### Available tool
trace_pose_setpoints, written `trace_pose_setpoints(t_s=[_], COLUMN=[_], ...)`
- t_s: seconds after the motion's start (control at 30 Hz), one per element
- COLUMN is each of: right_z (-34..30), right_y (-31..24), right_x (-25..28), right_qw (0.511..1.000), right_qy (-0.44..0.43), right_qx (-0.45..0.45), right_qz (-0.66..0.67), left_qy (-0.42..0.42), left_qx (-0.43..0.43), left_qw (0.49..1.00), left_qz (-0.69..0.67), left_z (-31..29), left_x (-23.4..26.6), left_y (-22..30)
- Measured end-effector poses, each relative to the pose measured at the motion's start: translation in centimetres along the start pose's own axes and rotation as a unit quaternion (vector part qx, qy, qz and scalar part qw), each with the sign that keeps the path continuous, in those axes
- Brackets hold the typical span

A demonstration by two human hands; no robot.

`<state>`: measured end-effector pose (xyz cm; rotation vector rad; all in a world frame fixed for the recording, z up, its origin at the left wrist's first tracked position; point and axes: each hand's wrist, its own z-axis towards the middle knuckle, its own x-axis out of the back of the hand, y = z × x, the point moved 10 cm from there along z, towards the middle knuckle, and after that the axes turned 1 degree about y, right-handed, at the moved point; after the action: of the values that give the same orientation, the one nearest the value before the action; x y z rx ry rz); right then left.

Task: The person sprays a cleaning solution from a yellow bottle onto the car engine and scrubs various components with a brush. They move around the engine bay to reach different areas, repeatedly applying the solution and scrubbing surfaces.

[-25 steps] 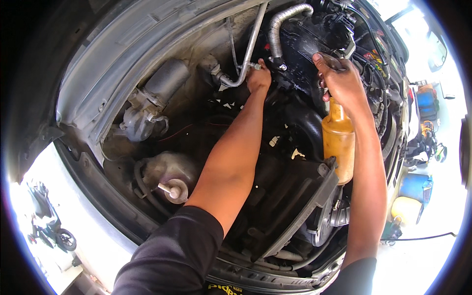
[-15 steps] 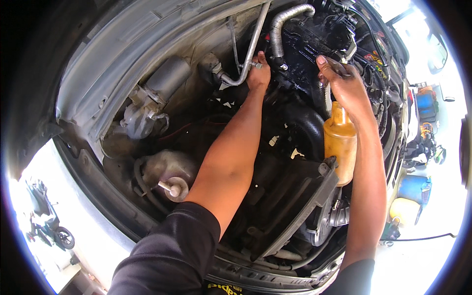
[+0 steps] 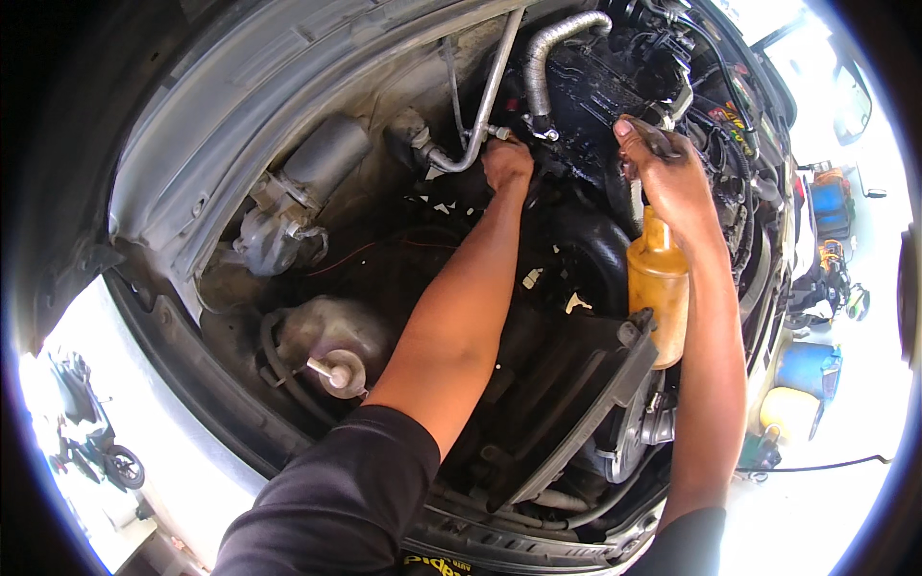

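Note:
My left hand [image 3: 507, 163] reaches deep into the engine bay, just below the bent metal pipe [image 3: 488, 91]. Its knuckles face me, and its fingertips are hidden in the dark beyond. To the right, my right hand [image 3: 672, 173] is wrapped around the dark top of an amber spray bottle [image 3: 657, 278], thumb uppermost. The bottle hangs upright below the palm, beside my forearm. Between both hands lies the wet, shiny black engine part [image 3: 591, 110], with a ribbed silver hose [image 3: 540, 72] running along it.
A grey cylinder [image 3: 328, 154] is mounted on the left wall. Nearer stands a cloudy reservoir with a capped top [image 3: 338, 372]. A black panel edge [image 3: 586, 422] rises between my forearms. Outside the car at right are a blue drum [image 3: 807, 370] and a yellow container [image 3: 789, 411].
My left hand has dropped slightly and its raised finger has gone out of sight. The right hand and the bottle have shifted a little left and down.

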<state>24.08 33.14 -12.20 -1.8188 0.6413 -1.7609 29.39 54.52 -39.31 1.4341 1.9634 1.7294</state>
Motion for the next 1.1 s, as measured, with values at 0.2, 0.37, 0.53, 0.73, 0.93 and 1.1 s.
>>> trace_pose_setpoints(t_s=[0.2, 0.37, 0.53, 0.73, 0.93, 1.1], right_z=[0.0, -2.0, -3.1, -6.1, -14.4, -20.2], right_y=[0.5, 1.7, 1.1, 2.6, 5.5, 9.3], right_x=[1.5, 2.9, 4.1, 10.4, 21.0, 19.3], right_qw=[0.999, 0.986, 0.980, 0.947, 0.910, 0.889], right_qy=[0.043, 0.019, 0.006, 0.055, 0.163, 0.072], right_qx=[0.021, -0.023, -0.001, -0.038, -0.069, -0.113], right_qz=[-0.007, 0.162, 0.198, 0.313, 0.374, 0.438], left_qy=[-0.005, -0.054, -0.101, -0.341, -0.371, -0.394], left_qx=[-0.020, 0.030, 0.012, 0.154, -0.099, -0.194], left_qw=[1.000, 0.998, 0.990, 0.901, 0.915, 0.891], left_qz=[-0.012, 0.002, 0.093, -0.220, -0.122, -0.116], left_z=[-1.2, -5.3, -3.8, -6.5, -18.2, -29.0], left_x=[-0.6, -2.4, -3.1, -2.4, 10.3, 15.2], left_y=[0.9, 0.8, -1.1, 3.0, 16.1, 20.4])
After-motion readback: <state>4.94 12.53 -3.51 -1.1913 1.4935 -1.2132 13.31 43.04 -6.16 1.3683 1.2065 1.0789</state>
